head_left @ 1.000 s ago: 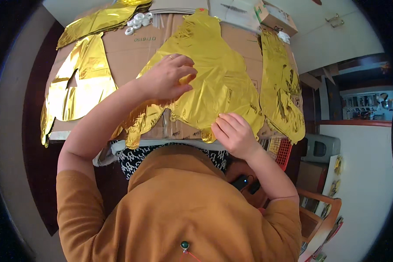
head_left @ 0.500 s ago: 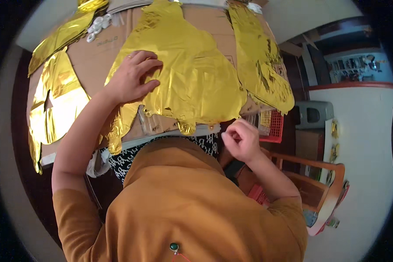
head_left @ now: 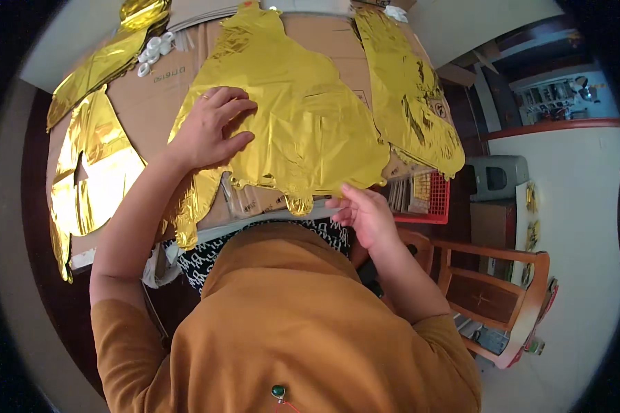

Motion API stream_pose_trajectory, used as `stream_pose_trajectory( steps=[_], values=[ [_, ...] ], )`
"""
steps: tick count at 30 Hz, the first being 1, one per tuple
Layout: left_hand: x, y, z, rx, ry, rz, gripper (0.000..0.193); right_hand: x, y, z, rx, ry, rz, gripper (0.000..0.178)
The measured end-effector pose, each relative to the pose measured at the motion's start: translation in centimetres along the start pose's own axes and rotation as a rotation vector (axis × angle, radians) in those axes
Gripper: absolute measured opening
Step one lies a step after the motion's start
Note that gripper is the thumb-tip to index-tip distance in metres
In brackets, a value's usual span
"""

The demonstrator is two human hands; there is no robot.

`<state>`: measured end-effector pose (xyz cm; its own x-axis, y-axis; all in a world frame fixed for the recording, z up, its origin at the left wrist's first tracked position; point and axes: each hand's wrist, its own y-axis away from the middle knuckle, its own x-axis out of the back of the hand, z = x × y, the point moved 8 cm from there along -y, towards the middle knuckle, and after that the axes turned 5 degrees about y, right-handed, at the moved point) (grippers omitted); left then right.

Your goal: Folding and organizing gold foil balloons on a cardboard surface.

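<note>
A flat, uninflated gold foil balloon (head_left: pixel 289 103) lies spread over a cardboard sheet in front of me, with small tabs along its near edge. My left hand (head_left: pixel 214 131) rests on its left part, fingers bent and apart, a ring on one finger. At the near right edge of the foil is my right hand (head_left: pixel 366 215); its thumb touches the edge while the other fingers stay loosely curled and apart below it. Another gold foil piece (head_left: pixel 198 199) shows partly under and beside my left wrist.
More gold foil balloons lie at left (head_left: pixel 100 165) and right (head_left: pixel 410 96). White tape-like rings (head_left: pixel 155 51) sit at the far left on the cardboard (head_left: pixel 155 96). Beyond the right edge are a red basket (head_left: pixel 439 199), a wooden chair (head_left: pixel 489 275) and a grey plastic stool (head_left: pixel 499 177).
My right hand has moved left along the foil's near edge and opened from a closed pinch at the corner. My left hand stays on the foil.
</note>
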<state>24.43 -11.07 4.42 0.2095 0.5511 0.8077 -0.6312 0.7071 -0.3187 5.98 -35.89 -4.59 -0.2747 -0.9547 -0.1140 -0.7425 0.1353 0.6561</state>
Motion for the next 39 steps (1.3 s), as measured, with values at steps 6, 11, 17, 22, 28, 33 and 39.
stream_pose_trajectory(
  steps=[6, 11, 17, 22, 28, 33, 39],
  values=[
    [-0.1, 0.0, 0.0, 0.001, -0.006, 0.006, 0.049, 0.5, 0.1, -0.8, 0.063, 0.100, 0.093, 0.031],
    [0.1, 0.1, 0.1, 0.011, -0.025, 0.000, 0.052, -0.4, 1.1, -5.2, 0.408, 0.249, 0.192, 0.018],
    [0.1, -0.8, 1.9, -0.022, -0.154, 0.024, 0.053, 2.1, 0.0, -9.0, 0.648, 0.624, 0.318, 0.018],
    [-0.5, -0.9, 2.1, -0.014, -0.136, 0.024, 0.056, 1.0, 2.0, -9.8, 0.708, 0.939, 0.486, 0.019],
    [-1.1, -1.1, 1.7, -0.076, -0.058, 0.022, 0.057, -4.1, 4.7, -10.2, 1.203, 1.131, 0.454, 0.013],
    [-1.3, -1.1, 1.7, -0.101, -0.068, 0.023, 0.058, -6.2, 5.4, -10.4, 1.401, 1.100, 0.391, 0.015],
    [-1.3, -1.0, 1.6, -0.093, -0.072, 0.021, 0.058, -6.4, 5.9, -10.4, 1.421, 1.042, 0.327, 0.017]
  ],
)
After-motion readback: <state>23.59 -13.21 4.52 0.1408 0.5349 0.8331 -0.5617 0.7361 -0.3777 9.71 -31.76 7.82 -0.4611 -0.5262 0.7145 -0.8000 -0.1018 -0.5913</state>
